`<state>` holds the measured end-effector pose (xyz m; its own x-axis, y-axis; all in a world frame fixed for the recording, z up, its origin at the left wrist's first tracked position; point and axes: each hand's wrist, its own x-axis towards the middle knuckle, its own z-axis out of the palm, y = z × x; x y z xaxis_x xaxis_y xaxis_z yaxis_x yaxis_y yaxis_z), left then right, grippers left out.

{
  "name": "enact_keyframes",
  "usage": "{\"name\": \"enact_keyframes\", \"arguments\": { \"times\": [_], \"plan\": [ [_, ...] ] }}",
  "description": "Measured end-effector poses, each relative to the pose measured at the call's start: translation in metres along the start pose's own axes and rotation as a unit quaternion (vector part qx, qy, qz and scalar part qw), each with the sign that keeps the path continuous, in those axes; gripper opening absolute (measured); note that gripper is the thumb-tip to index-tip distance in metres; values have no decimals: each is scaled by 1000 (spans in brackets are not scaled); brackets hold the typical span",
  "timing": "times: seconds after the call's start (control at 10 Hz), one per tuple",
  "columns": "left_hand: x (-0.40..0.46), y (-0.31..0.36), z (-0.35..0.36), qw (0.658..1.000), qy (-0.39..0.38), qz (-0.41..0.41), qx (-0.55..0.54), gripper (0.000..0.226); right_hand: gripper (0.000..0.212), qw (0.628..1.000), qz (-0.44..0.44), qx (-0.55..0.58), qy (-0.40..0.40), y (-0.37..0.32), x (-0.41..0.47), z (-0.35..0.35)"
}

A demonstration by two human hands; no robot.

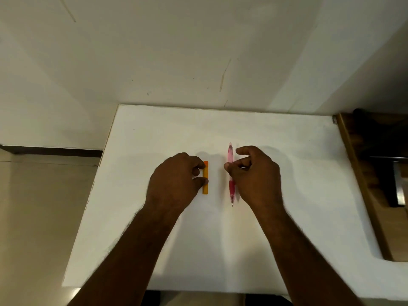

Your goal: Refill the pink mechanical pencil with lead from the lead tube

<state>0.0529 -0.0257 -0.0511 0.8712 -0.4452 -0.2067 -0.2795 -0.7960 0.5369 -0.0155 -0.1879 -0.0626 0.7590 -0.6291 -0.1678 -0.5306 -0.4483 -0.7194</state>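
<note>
A pink mechanical pencil (pixel 231 155) lies on the white table (pixel 220 250), its metal tip pointing toward me and its translucent cap end away. To its left lies the orange lead tube (pixel 205 189), parallel to the pencil. My left hand (pixel 176 180) pinches the tube's middle between thumb and forefinger; the tube rests on the table. My right hand (pixel 254 173) has thumb and forefinger closed around the pencil's middle. The pencil looks to be at table level, though whether it is lifted is unclear. Both hands hide the middle parts of their objects.
The table's back edge meets a white wall (pixel 198 51). A dark wooden piece of furniture (pixel 375 173) stands along the table's right side. Beige floor (pixel 39 217) lies beyond the table's left edge.
</note>
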Motion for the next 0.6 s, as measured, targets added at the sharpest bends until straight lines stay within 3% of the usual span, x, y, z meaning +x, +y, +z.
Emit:
{"name": "enact_keyframes", "arguments": {
  "times": [0.3,0.5,0.6],
  "plan": [
    [3,-1,4,1000,3,-2,5,38,21,986,-72,-151,11,6,-2,7],
    [3,-3,4,999,29,-1,-16,38,26,983,-86,-165,2,4,-2,6],
    [0,0,-1,995,78,6,-54,37,36,985,-91,-146,24,-5,-4,0]
  ]
}}
